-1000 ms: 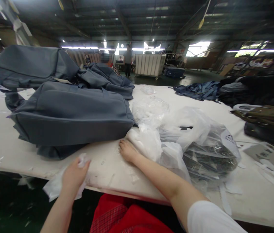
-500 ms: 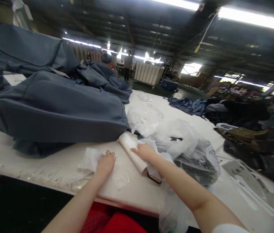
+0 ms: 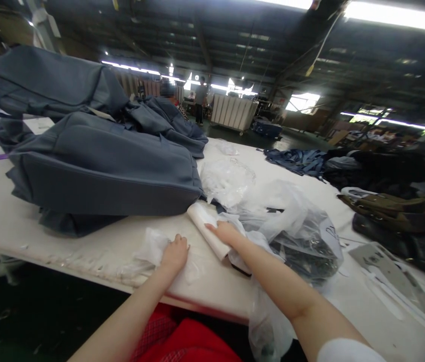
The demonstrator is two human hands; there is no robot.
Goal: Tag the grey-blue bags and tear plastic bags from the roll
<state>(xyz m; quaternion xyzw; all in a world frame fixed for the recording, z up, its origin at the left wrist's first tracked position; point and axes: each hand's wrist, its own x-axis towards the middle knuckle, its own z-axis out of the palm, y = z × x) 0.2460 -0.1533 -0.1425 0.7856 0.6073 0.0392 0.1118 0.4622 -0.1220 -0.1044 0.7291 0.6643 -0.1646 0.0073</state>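
Note:
My left hand (image 3: 176,253) rests on the table near its front edge, fingers curled down onto a thin clear plastic bag (image 3: 153,245). My right hand (image 3: 225,233) is at a white roll (image 3: 208,229), thumb lying across its top; the other fingers are mostly hidden on the far side. Whitish plastic wrap bunches against that hand, and a dark-edged flat object (image 3: 239,265) shows partly under my right forearm. Left of the roll lies a large dark blue-grey bag (image 3: 110,176), its end close to the roll's far end.
More blue-grey bags (image 3: 62,80) are stacked behind. Crumpled clear plastic (image 3: 227,181) and a plastic-wrapped dark bundle (image 3: 306,251) cover the white table (image 3: 212,296) around the roll. Farther right are an olive bag (image 3: 393,208) and dark fabric. A person (image 3: 200,100) stands in the background.
The view has shifted slightly, so the bags appear farther right. Both hands stay at nearly the same spots, the left a little nearer the roll.

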